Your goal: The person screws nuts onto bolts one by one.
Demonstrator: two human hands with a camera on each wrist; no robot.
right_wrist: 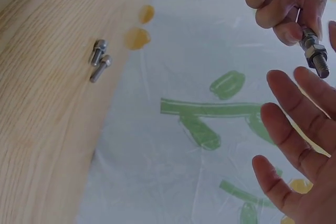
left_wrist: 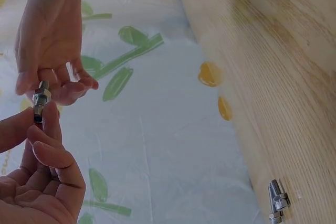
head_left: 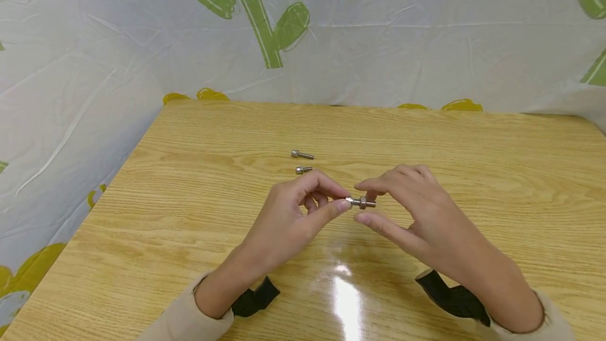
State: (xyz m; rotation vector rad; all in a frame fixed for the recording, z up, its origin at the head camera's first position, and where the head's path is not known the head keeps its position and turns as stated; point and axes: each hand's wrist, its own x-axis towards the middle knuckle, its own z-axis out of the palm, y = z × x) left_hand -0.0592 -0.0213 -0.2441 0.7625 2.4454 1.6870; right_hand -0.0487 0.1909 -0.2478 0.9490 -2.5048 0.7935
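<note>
A silver bolt (head_left: 372,204) lies level above the table, its head end pinched between the thumb and index finger of my left hand (head_left: 290,220). Partway along its threaded shank sits a hex nut (head_left: 363,202), seen also in the right wrist view as a nut (right_wrist: 316,53) near the free end. My right hand (head_left: 421,217) is spread around that end, thumb and fingers apart; in the right wrist view its fingers look straight and clear of the bolt. Fingertips of the left hand cover part of the bolt head.
Two more bolts (head_left: 303,155) (head_left: 303,170) lie on the wood-grain table (head_left: 227,146) beyond my left hand. Black bands (head_left: 258,299) (head_left: 454,296) show by both wrists. A pale sheet with green and yellow plant shapes (head_left: 355,62) hangs behind the table and along its left side.
</note>
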